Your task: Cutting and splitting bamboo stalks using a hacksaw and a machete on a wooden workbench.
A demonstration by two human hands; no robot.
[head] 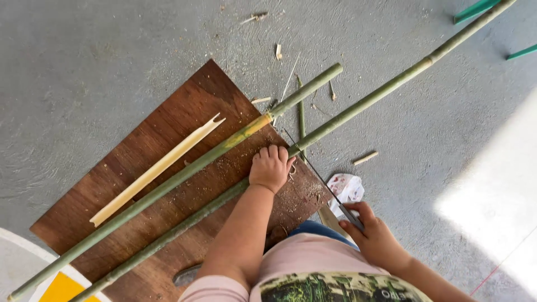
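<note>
Grey concrete floor fills the view, strewn with small bamboo chips, and a brown wooden board lies on it at left. Two green bamboo poles cross the board, both running from near left to far right: the long bamboo pole reaches the top right corner, while a shorter pole lies just beyond it and ends past the board's far edge. A pale split bamboo strip lies parallel, farther left. The left hand is closed down over the long pole at the board's right edge, pressing it. The right hand is wrapped around the handle of a thin saw, whose blade slants up-left, seemingly meeting the pole beside the left hand's fingers.
</note>
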